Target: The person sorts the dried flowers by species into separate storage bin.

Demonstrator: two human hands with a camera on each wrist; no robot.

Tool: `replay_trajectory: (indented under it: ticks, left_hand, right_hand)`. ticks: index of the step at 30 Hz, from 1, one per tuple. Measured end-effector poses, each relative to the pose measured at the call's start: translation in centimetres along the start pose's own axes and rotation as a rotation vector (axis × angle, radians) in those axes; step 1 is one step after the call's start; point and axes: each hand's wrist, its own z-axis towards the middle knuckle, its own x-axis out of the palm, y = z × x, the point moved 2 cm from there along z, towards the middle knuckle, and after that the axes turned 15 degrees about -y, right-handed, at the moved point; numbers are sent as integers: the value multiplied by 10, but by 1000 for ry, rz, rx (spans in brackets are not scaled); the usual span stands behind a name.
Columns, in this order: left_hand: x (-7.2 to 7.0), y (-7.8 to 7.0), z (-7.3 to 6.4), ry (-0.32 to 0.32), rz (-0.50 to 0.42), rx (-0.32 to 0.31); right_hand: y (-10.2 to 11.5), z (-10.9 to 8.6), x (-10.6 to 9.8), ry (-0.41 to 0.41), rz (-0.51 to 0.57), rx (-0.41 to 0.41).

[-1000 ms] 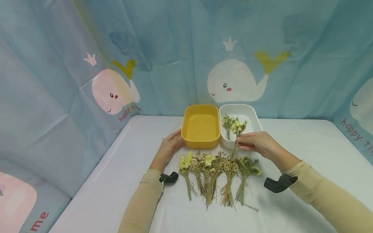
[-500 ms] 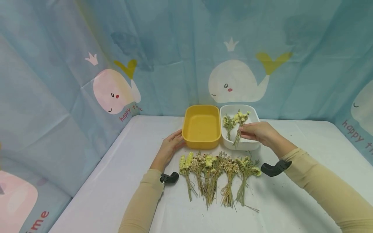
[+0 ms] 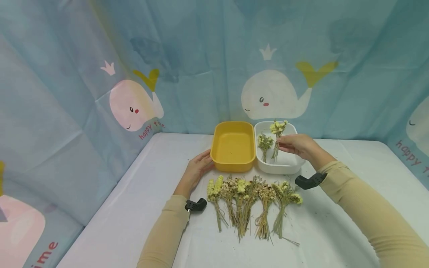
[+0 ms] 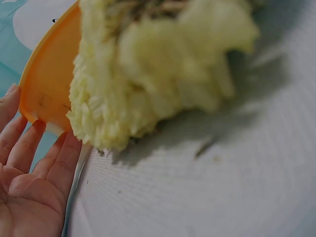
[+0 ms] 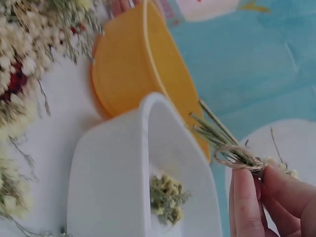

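Observation:
My right hand [image 3: 296, 144] pinches a small bunch of dried yellow flowers [image 3: 277, 128] by its stems over the white container [image 3: 279, 169]. In the right wrist view, thumb and fingers grip the twine-tied stems [image 5: 217, 131], which rise above that container's rim. Another small bunch [image 3: 265, 143] lies inside the white container. My left hand [image 3: 197, 167] rests its fingertips against the left side of the yellow container [image 3: 232, 167]; the left wrist view shows those fingers extended along the yellow wall [image 4: 54, 94].
Several dried flower bunches [image 3: 244, 204] lie in a row in front of the two containers, which stand side by side. Behind them hangs a blue curtain [image 3: 201, 93] with whale prints. Bits of plant lie on the white tablecloth [image 3: 321, 242].
My right hand has moved away from me, carrying the flower bunch from near the white container's front edge to further over it. The left hand stays at the yellow container.

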Motion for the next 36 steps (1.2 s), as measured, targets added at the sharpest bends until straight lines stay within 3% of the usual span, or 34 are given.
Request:
replay_trajectory:
  ticks: [9, 13, 21, 36]
  left_hand:
    - [-2, 0, -1, -26, 0, -5]
    - [-2, 0, -2, -10, -2, 2]
    - [-1, -2, -3, 6, 1, 7]
    - [0, 0, -1, -12, -17, -10]
  right_hand:
    - [-10, 20, 2, -14, 15, 0]
    - [-17, 29, 5, -1, -25, -17]
    - [-29, 45, 7, -65, -56, 7]
    - [-45, 57, 12, -92, -34, 77]
